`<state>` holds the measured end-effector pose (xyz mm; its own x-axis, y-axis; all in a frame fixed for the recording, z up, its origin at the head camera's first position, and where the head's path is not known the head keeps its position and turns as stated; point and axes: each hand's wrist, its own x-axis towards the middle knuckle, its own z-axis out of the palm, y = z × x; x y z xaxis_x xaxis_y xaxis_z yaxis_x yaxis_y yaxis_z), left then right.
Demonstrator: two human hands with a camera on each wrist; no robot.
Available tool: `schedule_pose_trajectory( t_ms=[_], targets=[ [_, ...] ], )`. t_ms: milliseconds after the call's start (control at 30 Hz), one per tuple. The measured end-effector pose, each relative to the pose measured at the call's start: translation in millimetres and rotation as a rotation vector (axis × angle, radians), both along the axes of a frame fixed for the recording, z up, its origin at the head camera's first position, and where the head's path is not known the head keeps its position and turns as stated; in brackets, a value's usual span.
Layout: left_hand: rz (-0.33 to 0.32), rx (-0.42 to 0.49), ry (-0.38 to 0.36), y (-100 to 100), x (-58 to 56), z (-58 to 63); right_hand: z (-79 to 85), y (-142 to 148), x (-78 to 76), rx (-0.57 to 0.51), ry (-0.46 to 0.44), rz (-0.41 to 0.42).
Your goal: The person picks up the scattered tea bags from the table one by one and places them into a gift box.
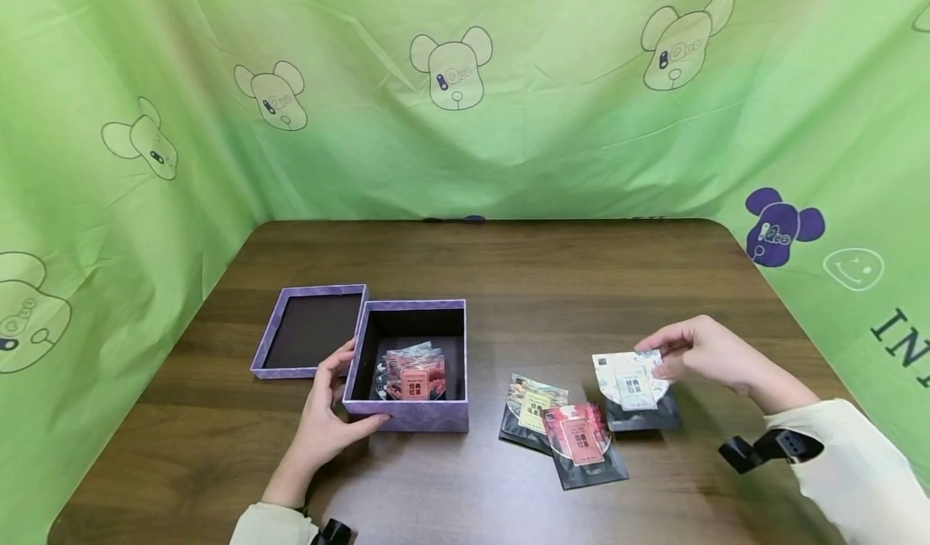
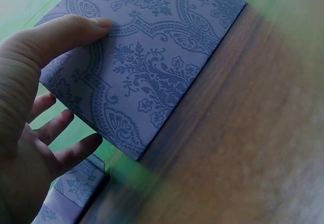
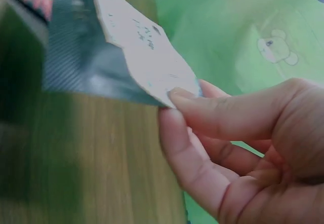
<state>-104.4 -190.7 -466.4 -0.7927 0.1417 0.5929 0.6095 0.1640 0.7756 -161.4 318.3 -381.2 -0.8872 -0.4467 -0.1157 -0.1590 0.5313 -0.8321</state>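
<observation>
A purple patterned box [image 1: 407, 417] stands on the table, its dark inside holding several tea sachets [image 1: 416, 374], the top one red. My left hand [image 1: 330, 420] grips the box's front left corner, thumb along the front face and fingers on the left side. In the left wrist view the thumb [image 2: 76, 34] lies on the patterned wall. My right hand [image 1: 708, 361] pinches a black tea sachet with a white label [image 1: 630, 383] at its upper right corner. The right wrist view shows this white-labelled sachet [image 3: 147, 46] between thumb and forefinger, tilted.
A red-labelled sachet [image 1: 584, 444] and a yellow-labelled sachet [image 1: 534, 409] overlap on the wooden table [image 1: 508, 262], left of my right hand. The box lid [image 1: 312, 331] lies inner side up, left of the box. A green printed curtain [image 1: 465, 157] surrounds the table's back and sides.
</observation>
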Motion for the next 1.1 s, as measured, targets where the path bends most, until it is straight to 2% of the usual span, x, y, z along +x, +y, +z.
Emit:
schedule_pose_trajectory(
  t_ms=[200,333,633,867,1100],
  targets=[
    [0.007,-0.013,-0.008,-0.4,0.6,-0.4,4.3,-7.8,-8.2,-0.137,-0.014,-0.027],
    [0.007,-0.015,-0.007,-0.4,0.6,-0.6,8.6,-17.5,-11.2,-0.181,-0.013,-0.040],
    [0.006,-0.012,-0.014,-0.7,0.8,0.8,27.4,-45.7,-20.6,-0.173,-0.005,-0.063],
    [0.002,-0.004,-0.007,-0.3,0.6,1.1,41.4,-72.3,-29.5,-0.159,-0.008,-0.024],
    [0.007,-0.004,-0.015,-0.7,1.1,0.9,48.5,-106.1,-41.7,-0.198,-0.015,0.031]
  ],
)
